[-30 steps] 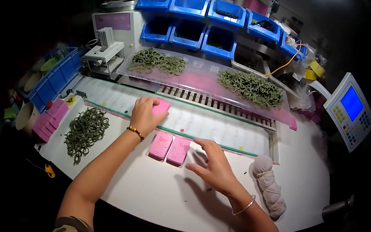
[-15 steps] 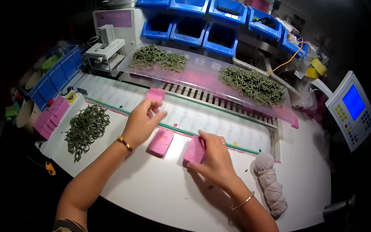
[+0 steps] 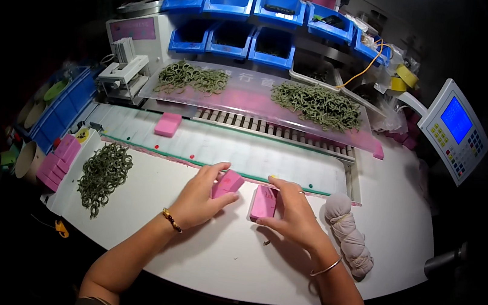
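My left hand [image 3: 196,200] grips a small pink block [image 3: 228,185], tilted, with the thumb on its near side and the fingers behind. To its right, another pink block [image 3: 264,202] rests on the white table. My right hand [image 3: 299,218] holds this one, thumb at its near end and index finger reaching over its far end. A third pink block [image 3: 168,124] sits on the white slatted conveyor belt [image 3: 238,153] beyond my hands.
Piles of green curled pieces lie on the table's left [image 3: 103,178] and on the clear sheet [image 3: 249,107]. A rolled grey cloth [image 3: 348,235] lies right of my right hand. Blue bins [image 3: 230,3] line the back. A keypad screen [image 3: 457,130] stands at right; stacked pink blocks [image 3: 58,163] at left.
My left hand has come from over the belt to the table and picked up a pink block. My right hand has shifted right with its block. The block on the belt has travelled left.
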Available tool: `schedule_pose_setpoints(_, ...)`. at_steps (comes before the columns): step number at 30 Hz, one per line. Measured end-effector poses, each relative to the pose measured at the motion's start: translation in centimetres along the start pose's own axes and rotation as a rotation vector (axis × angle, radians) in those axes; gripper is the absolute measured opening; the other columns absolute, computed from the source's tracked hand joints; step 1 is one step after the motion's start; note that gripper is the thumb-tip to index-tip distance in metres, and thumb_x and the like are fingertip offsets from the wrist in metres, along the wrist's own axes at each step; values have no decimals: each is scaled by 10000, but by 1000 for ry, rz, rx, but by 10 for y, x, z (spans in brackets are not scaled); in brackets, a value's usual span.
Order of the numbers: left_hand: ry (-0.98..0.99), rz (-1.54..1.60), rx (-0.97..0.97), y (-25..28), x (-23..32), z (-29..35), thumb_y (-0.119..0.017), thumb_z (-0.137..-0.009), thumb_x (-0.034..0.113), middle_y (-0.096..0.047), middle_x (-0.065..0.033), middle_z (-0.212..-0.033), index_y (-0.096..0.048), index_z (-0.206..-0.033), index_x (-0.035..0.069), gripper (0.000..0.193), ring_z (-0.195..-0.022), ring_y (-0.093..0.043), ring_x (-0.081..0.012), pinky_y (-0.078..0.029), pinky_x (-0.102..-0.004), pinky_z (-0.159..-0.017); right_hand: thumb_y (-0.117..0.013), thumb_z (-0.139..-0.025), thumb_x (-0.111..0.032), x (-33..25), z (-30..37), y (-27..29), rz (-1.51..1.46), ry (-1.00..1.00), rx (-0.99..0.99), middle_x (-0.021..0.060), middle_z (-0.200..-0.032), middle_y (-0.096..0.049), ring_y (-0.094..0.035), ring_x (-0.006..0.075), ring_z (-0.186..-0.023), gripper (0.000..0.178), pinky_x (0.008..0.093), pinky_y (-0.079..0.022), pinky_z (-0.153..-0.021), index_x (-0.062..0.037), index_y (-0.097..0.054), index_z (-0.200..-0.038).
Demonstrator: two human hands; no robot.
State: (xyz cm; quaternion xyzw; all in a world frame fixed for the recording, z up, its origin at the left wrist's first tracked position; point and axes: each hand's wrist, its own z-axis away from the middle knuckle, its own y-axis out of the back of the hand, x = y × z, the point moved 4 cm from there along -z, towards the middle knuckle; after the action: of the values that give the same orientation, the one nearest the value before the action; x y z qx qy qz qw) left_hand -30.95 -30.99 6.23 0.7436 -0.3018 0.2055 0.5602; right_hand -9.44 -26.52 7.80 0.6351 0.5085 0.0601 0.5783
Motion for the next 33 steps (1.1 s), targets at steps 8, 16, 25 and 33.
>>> schedule_pose_setpoints(8, -117, 616, -47, -22, 57, -22, -739, -775, 79, -443, -83, -1138, -345, -1445, 60, 777, -1062, -499, -193, -499, -322, -893, -784, -774, -230, -3, -2, 16, -665, -200, 83, 113, -1252, -548, -528, 222, -1127, 643, 351, -462, -894, -41, -488, -1313)
schedule_pose_setpoints(16, 41, -88, 154, -11, 31, -23, -737, -744, 230, -506, -170, -1094, -461, -1320, 61, 661, -973, -554, -320, -466, -402, -877, -819, -687, -243, 0, 2, 3, -54, -1, 26, 197, -1263, -513, -467, 379, -1159, 730, 442, -388, -1005, 1, -480, -1286)
schedule_pose_setpoints(25, 175, 438, 60, -10, 27, -23, -703, -861, 259, -593, -51, -962, -542, -1225, 4, 473, -870, -578, -124, -477, -273, -781, -841, -635, -192, -11, -5, 13, -75, 64, 191, 158, -1211, -546, -510, 324, -1087, 788, 409, -425, -954, 7, -478, -1306)
schedule_pose_setpoints(33, 208, 1156, -431, -28, 53, -16, -741, -817, 132, -575, -53, -1077, -412, -1405, 15, 683, -1080, -584, -165, -502, -318, -918, -875, -643, -278, -35, 1, 24, -374, 76, 202, 134, -1283, -490, -459, 282, -1182, 925, 379, -431, -924, -50, -403, -1405)
